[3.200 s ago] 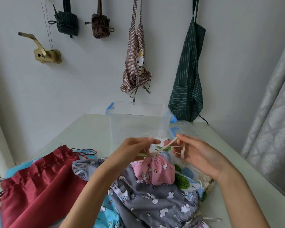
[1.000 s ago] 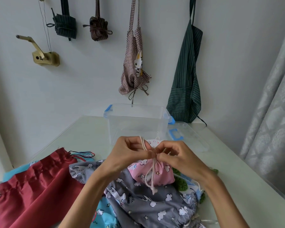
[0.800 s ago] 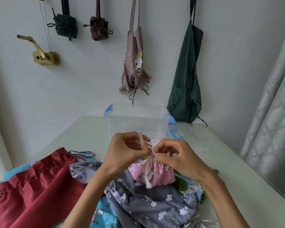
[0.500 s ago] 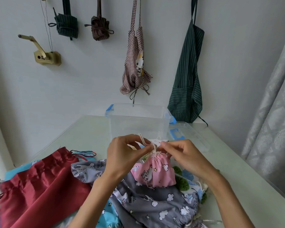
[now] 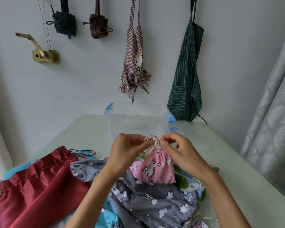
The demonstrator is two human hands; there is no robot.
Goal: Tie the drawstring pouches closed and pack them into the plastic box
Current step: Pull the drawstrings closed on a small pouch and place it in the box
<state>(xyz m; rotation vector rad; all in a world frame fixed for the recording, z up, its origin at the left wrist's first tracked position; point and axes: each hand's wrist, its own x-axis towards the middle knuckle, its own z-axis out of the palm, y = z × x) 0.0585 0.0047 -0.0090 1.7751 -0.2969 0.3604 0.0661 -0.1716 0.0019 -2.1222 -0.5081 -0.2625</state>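
A small pink unicorn-print pouch (image 5: 155,170) hangs gathered at its neck above the pile of pouches. My left hand (image 5: 127,150) and my right hand (image 5: 179,150) pinch its cream drawstring (image 5: 152,139) from either side, with loops of cord between the fingertips. Just behind my hands stands the clear plastic box (image 5: 136,119) with blue clips, open, nothing visible inside. Under the pink pouch lie a grey cloud-print pouch (image 5: 155,199), a dark red satin pouch (image 5: 34,186) and a white pouch with green leaves (image 5: 183,181).
The box's clear lid (image 5: 189,135) lies flat to the right of the box. A pale green table (image 5: 82,132) carries everything; its right edge runs near a grey curtain (image 5: 270,112). Aprons and small bags hang on the wall behind.
The drawstring ends that hung down over the pink pouch are now drawn up into loops at its neck. Both hands have shifted slightly up and toward the box.
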